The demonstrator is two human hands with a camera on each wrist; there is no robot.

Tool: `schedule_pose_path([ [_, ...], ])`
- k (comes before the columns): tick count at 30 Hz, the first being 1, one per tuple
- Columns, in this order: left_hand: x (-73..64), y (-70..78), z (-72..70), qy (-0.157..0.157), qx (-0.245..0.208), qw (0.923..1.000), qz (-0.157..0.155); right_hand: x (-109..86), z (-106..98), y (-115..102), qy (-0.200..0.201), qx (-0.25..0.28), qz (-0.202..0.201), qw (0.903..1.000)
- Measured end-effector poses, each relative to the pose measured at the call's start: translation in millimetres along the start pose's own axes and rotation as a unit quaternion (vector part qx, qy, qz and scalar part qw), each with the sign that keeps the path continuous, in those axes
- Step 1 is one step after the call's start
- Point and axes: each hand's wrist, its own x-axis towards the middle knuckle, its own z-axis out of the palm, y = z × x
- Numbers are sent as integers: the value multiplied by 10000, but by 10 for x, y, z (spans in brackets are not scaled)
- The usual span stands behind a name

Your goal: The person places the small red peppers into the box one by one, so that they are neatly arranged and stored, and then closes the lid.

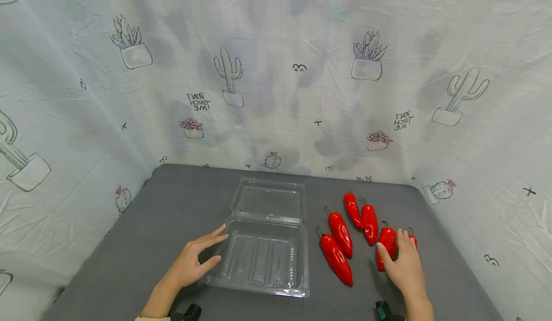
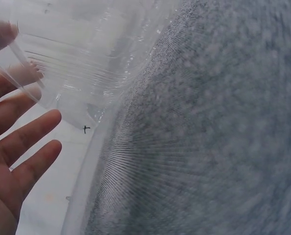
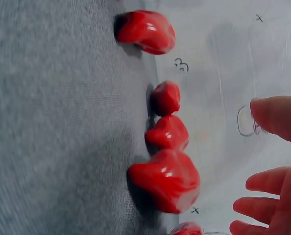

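Observation:
A clear plastic clamshell box (image 1: 265,259) lies on the table with its lid (image 1: 269,201) folded back. My left hand (image 1: 192,262) is at the box's left side, fingers spread and fingertips right at the rim. In the left wrist view, some of those fingers show through the clear wall (image 2: 86,58). My right hand (image 1: 405,266) hovers low over the right-hand peppers, its fingers relaxed and nothing held. A red pepper (image 1: 386,242) with a green stem lies by its thumb. Another red pepper (image 1: 415,240) is mostly hidden behind its fingers.
Between the box and my right hand lie two red peppers (image 1: 336,259) (image 1: 340,234) side by side. Two more red peppers (image 1: 352,211) (image 1: 369,223) lie farther back. A grey cloth covers the table (image 1: 181,201). White curtain (image 1: 276,96) with cactus prints surrounds its back and sides.

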Motion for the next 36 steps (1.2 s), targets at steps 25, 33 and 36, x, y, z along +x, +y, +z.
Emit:
schedule_pose_path([
  [25, -43, -77, 28, -7, -1374, 9905, 88, 119, -41, 336, 257, 651, 1229, 9899],
  [33, -61, -85, 42, -137, -1630, 9865, -117, 136, 27, 417, 317, 648, 1432, 9871],
  [36, -73, -86, 48, -167, -1719, 9849, -91, 136, 50, 448, 373, 652, 1379, 9876],
])
